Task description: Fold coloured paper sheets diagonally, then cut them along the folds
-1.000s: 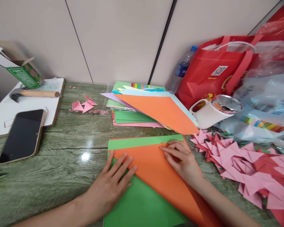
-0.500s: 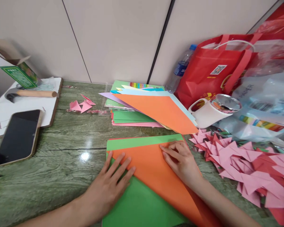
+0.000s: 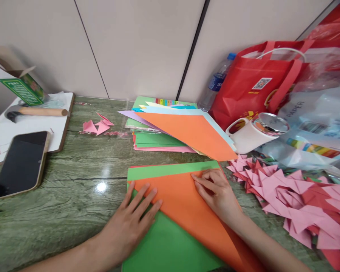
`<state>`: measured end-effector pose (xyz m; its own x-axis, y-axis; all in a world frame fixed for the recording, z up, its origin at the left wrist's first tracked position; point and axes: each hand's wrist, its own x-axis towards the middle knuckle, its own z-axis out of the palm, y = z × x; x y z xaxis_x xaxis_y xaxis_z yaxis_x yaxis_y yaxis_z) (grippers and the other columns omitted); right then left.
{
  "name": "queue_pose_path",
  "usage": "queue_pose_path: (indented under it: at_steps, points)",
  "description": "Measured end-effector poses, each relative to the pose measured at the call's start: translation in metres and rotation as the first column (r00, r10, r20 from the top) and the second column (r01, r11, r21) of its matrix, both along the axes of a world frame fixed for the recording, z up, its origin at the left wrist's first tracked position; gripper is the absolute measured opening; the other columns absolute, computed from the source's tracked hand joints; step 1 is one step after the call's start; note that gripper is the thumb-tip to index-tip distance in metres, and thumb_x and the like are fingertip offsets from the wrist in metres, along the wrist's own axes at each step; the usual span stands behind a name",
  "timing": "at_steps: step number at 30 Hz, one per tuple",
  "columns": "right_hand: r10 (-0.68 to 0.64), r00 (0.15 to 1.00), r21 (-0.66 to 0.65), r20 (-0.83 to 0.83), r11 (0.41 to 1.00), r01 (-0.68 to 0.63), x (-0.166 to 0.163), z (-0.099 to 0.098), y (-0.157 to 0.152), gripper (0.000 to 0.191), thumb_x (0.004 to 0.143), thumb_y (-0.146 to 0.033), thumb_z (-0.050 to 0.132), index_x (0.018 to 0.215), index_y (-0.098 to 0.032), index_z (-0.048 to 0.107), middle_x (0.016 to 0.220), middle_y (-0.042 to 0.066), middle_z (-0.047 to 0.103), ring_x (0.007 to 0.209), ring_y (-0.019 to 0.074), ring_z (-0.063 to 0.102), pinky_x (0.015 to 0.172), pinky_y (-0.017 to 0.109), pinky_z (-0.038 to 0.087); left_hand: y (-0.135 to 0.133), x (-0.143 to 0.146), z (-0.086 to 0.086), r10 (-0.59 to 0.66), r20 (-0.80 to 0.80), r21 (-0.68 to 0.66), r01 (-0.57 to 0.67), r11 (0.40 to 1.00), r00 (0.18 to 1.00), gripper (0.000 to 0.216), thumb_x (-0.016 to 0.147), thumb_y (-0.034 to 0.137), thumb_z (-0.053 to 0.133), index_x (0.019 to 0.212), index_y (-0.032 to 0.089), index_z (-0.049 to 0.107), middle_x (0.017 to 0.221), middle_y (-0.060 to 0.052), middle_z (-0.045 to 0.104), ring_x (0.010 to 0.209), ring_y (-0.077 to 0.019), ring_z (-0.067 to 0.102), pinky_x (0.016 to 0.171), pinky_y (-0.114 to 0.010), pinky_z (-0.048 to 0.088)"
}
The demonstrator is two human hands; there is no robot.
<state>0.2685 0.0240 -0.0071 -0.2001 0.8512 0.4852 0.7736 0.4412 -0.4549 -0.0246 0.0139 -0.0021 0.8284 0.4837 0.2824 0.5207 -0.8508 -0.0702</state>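
Note:
A sheet of orange paper, folded over on a diagonal, lies across a stack of green paper on the table. My left hand rests flat at the left corner of the orange sheet, fingers spread, with fingertips on its edge. My right hand has its fingers curled, thumb and fingertips together at the sheet's upper edge. The lower end of the orange paper runs beneath my right forearm and out of the frame. Some red paper shows at the back edge of the green stack.
Behind lies a pile of coloured paper topped by folded orange paper. Folded pink pieces, a white mug, a bottle and a red bag stand right. Left are a phone, a hammer and small pink pieces.

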Motion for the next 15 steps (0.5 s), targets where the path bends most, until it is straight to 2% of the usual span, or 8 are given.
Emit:
queue_pose_path:
  at_steps: [15]
  points:
    - [0.005, 1.0, 0.009, -0.006, 1.0, -0.005, -0.0008, 0.0011, 0.0007, 0.025, 0.087, -0.016, 0.053, 0.101, -0.025, 0.07, 0.071, 0.004, 0.054, 0.073, 0.0192, 0.054, 0.067, 0.035, 0.048, 0.0006, -0.0002, 0.0002, 0.007, -0.023, 0.014, -0.007, 1.0, 1.0, 0.045, 0.086, 0.011, 0.047, 0.131, 0.016, 0.047, 0.135, -0.012, 0.052, 0.133, -0.0316, 0.035, 0.11, -0.06, 0.015]
